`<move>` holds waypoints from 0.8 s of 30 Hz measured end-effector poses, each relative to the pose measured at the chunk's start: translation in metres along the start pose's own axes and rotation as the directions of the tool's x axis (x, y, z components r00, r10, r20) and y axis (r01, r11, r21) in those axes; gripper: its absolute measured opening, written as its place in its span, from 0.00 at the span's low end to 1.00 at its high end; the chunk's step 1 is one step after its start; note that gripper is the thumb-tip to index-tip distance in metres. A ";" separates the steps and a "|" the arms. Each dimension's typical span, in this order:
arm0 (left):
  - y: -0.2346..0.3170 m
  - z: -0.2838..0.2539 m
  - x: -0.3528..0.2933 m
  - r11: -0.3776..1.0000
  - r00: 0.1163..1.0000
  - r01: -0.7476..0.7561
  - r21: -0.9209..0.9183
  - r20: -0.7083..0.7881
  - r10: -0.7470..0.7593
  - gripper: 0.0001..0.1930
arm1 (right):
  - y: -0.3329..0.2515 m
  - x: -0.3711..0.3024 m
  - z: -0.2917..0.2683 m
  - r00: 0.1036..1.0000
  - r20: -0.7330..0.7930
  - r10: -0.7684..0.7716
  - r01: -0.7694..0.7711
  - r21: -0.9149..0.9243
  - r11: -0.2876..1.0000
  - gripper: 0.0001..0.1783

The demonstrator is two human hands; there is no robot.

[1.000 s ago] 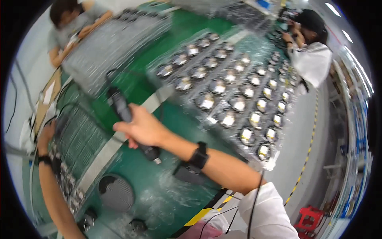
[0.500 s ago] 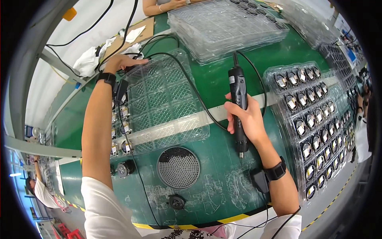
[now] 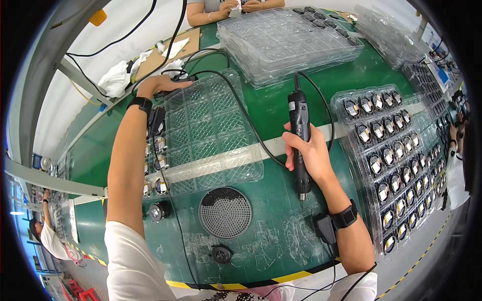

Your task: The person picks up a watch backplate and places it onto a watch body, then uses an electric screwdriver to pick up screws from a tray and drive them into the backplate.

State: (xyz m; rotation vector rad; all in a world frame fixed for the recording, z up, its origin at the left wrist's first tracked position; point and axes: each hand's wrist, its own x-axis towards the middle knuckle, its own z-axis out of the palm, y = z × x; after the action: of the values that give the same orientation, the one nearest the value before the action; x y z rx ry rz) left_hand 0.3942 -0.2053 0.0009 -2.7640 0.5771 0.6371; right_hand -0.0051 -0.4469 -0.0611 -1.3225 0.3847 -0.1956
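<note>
My right hand [image 3: 309, 150] is wrapped around a black electric screwdriver [image 3: 299, 143], held upright with its bit pointing down above the green table. A cable runs from its top. My left hand [image 3: 163, 85] reaches to the far left corner of a clear plastic tray [image 3: 211, 120]. One digit stretches right over the tray's edge; the other fingers are mostly hidden. Dark shapes lie beneath that hand, too obscured to name. Nearer me, a round grey perforated dish [image 3: 226, 218] is partly filled with small black pieces. A round black part [image 3: 221, 254] lies in front of it.
At right, a clear tray [image 3: 346, 150] carries rows of round black parts with pale labels. Stacked clear trays [image 3: 281, 40] stand at the back, before another person's hands [image 3: 241, 7]. A small black cylinder [image 3: 157, 211] stands left of the dish. Cables cross the left tray.
The view has shifted slightly. My left hand has stayed around the tray's far left corner, and my right hand still holds the screwdriver upright. The other person's hands have come further into view.
</note>
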 end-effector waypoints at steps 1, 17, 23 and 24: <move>0.001 0.001 0.001 1.000 1.000 -0.001 0.000 0.002 0.001 0.73 | 0.000 0.000 0.000 1.000 0.002 0.000 0.000 0.000 1.000 0.18; 0.003 0.032 -0.004 0.977 0.961 0.152 -0.147 -0.211 -0.181 0.68 | 0.002 0.001 -0.001 1.000 -0.005 -0.027 0.027 -0.016 1.000 0.18; -0.030 0.025 0.008 0.998 0.993 -0.047 -0.046 -0.108 0.042 0.66 | 0.001 0.004 0.003 0.999 0.003 -0.052 0.052 0.006 0.999 0.18; -0.033 0.028 0.010 0.997 0.989 -0.068 -0.043 -0.132 0.062 0.65 | 0.001 0.003 0.004 0.999 0.002 -0.042 0.042 0.006 0.999 0.18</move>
State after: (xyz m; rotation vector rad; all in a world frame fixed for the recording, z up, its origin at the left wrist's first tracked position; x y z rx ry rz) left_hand 0.4064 -0.1699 -0.0228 -2.8570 0.6909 0.4924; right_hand -0.0011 -0.4442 -0.0616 -1.3250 0.3549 -0.2302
